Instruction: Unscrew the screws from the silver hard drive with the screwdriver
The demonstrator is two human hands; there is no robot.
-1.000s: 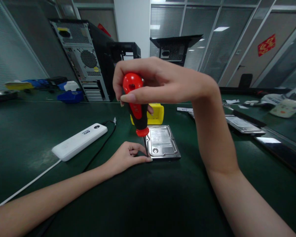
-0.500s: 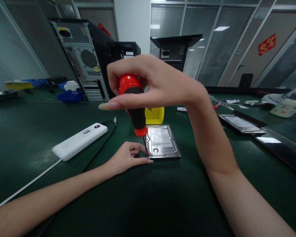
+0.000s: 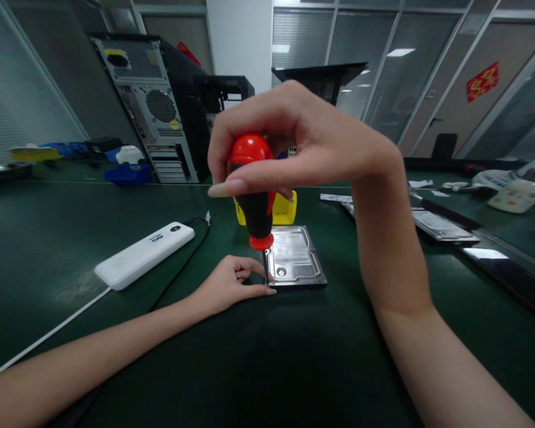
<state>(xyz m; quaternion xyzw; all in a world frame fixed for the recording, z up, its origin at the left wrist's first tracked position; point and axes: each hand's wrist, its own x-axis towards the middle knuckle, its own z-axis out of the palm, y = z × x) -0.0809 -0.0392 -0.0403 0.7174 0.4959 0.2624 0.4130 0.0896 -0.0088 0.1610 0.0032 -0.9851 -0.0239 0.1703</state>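
The right hand (image 3: 303, 148) was curled around the red-and-black handle of a screwdriver (image 3: 257, 217), its thumb laid across the grip. The shaft stood nearly upright, its tip at the near left corner of a hard disk drive (image 3: 293, 252), which lay flat, label side up, on the green tabletop (image 3: 294, 362). The left hand (image 3: 227, 282) rested low, thumb and forefinger narrowed about that same corner, beside the shaft. A yellow bin (image 3: 286, 209) stood just behind the drive; a white corded block (image 3: 145, 255) marked "18" lay to the left, a computer tower (image 3: 149, 128) behind it.
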